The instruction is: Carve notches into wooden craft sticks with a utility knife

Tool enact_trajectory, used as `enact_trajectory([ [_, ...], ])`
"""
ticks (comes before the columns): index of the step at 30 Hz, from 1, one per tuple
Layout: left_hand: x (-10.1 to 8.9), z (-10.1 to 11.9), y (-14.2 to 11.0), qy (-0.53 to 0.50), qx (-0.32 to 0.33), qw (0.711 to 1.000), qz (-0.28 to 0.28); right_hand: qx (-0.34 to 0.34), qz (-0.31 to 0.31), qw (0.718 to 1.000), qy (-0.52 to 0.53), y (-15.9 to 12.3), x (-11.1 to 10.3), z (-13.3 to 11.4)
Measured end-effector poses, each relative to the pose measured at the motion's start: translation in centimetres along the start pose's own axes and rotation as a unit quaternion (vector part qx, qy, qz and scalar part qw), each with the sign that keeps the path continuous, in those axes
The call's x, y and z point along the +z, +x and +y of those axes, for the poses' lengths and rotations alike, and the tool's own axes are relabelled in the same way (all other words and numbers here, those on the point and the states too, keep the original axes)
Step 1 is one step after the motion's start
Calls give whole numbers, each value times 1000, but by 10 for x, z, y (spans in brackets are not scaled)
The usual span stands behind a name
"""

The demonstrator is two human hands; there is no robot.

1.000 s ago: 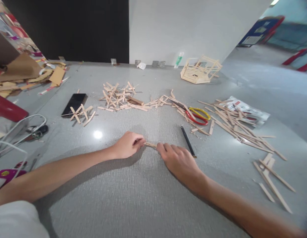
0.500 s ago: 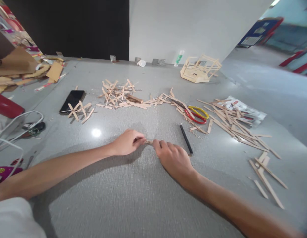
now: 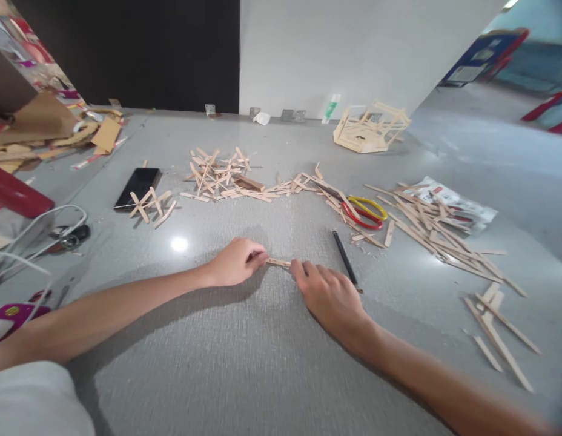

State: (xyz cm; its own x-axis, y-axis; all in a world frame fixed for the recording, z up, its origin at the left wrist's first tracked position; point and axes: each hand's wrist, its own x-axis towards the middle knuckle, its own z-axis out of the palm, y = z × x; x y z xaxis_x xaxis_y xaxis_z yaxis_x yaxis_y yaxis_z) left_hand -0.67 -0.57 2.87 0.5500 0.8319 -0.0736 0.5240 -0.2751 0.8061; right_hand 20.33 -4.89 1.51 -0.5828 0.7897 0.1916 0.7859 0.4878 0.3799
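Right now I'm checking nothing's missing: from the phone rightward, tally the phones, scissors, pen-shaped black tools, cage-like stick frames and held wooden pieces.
Phone: 1
Scissors: 1
Pen-shaped black tool: 1
Cage-like stick frame: 1
Held wooden piece: 1
Total: 5

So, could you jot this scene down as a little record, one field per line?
Left hand: holds one end of a thin wooden piece
Right hand: holds the other end
Near right hand: black pen-like tool
Ahead: scissors with red and yellow handles
Back: open wooden frame
Left: dark phone, crossed sticks partly over it
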Motion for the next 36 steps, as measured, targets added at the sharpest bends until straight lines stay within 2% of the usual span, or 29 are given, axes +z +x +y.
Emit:
enact_trajectory([
  [30,0,-1,0,0,-4,1000,-3,-4,-7,1000,5,0,0,1],
  [36,0,-1,1,0,-5,1000,-1,-1,-29,999,26,1,-2,2],
])
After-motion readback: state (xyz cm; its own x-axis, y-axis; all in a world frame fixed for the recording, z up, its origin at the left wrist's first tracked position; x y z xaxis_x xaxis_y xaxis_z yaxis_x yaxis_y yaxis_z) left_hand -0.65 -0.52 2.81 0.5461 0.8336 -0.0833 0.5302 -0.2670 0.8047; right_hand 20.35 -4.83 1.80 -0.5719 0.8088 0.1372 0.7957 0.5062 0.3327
